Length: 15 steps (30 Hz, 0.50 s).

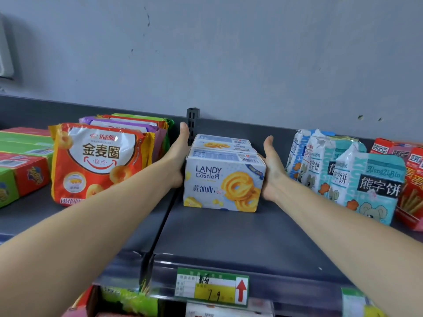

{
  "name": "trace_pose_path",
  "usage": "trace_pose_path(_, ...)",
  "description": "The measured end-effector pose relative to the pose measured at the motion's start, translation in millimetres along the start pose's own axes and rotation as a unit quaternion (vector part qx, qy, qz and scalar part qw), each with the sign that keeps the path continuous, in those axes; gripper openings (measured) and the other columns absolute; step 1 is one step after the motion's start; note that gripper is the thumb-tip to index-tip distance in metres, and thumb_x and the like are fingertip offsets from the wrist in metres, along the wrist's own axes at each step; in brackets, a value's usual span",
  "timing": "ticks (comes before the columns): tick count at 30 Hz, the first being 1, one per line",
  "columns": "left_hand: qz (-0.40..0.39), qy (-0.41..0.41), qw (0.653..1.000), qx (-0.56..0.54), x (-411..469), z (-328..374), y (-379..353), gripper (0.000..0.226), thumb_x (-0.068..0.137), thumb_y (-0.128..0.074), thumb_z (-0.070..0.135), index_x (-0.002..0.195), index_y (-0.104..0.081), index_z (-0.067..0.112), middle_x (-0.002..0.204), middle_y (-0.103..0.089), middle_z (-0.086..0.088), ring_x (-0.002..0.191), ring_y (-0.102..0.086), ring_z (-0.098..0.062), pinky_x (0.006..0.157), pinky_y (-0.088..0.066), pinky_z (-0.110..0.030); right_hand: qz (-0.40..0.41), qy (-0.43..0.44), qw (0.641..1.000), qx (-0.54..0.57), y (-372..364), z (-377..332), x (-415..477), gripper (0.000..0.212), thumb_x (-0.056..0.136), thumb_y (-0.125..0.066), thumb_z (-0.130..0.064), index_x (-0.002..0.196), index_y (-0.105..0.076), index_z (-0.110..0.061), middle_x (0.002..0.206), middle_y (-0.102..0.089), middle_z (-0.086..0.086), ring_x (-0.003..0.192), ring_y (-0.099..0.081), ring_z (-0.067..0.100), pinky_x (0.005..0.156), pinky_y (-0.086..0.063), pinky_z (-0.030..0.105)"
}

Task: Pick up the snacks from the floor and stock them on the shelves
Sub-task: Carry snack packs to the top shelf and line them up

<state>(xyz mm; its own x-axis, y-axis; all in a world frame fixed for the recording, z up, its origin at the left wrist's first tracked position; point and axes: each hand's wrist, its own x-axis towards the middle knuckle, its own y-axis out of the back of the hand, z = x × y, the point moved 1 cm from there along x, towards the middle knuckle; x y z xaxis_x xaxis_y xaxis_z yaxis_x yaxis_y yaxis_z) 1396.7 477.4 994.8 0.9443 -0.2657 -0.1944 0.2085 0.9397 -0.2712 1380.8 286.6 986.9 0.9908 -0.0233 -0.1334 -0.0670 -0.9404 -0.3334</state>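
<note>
The grip is spread flat: left hand (179,156) and right hand (272,170) press straight fingers against opposite sides of the row of cookie boxes (223,186). The row stands on the shelf (229,236), between orange snack bags (96,163) and teal biscuit bags (366,179). This looks like the placing step. The next move probably calls for squaring the row and letting go evenly.

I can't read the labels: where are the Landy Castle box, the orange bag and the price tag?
Landy Castle box (223,186), head view, front face.
orange bag (98,161), head view, front panel.
price tag (215,294), head view, yellow field.
</note>
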Motion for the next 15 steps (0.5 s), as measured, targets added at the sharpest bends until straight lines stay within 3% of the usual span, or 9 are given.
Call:
trace_pose_path(5, -0.002, 0.001, 1.000, -0.012, -1, -2, -1, 0.090, 0.077, -0.020, 0.087, 0.099, -0.071, 0.016, 0.099, -0.074, -0.016, 0.091, -0.070, -0.033, 0.081, -0.055, -0.044, 0.005, -0.001, 1.000, -0.019, -7, 4, -6, 0.090, 0.080, -0.023, -0.084, 0.107, -0.072, -0.014, 0.105, -0.073, 0.016, 0.092, -0.072, 0.032, 0.086, -0.054, 0.044)
trace_pose_path(9, 0.006, -0.003, 1.000, -0.028, -1, -2, -2, 0.090, 0.078, -0.020, 0.087, 0.095, -0.070, 0.014, 0.094, -0.074, -0.018, 0.082, -0.071, -0.033, 0.078, -0.055, -0.044, 0.012, -0.005, 1.000, -0.004, -12, 7, -4, 0.096, 0.077, -0.023, -0.087, 0.117, -0.069, -0.013, 0.113, -0.070, 0.018, 0.106, -0.066, 0.037, 0.100, -0.047, 0.052)
trace_pose_path(15, 0.034, -0.012, 0.999, -0.026, 5, 0, -2, 0.089, 0.077, -0.021, 0.087, 0.104, -0.068, 0.016, 0.099, -0.074, -0.017, 0.090, -0.071, -0.034, 0.079, -0.056, -0.045, 0.025, -0.002, 0.999, -0.022, -10, 4, -1, 0.096, 0.079, -0.021, -0.086, 0.120, -0.067, -0.014, 0.110, -0.072, 0.017, 0.102, -0.068, 0.034, 0.093, -0.052, 0.048)
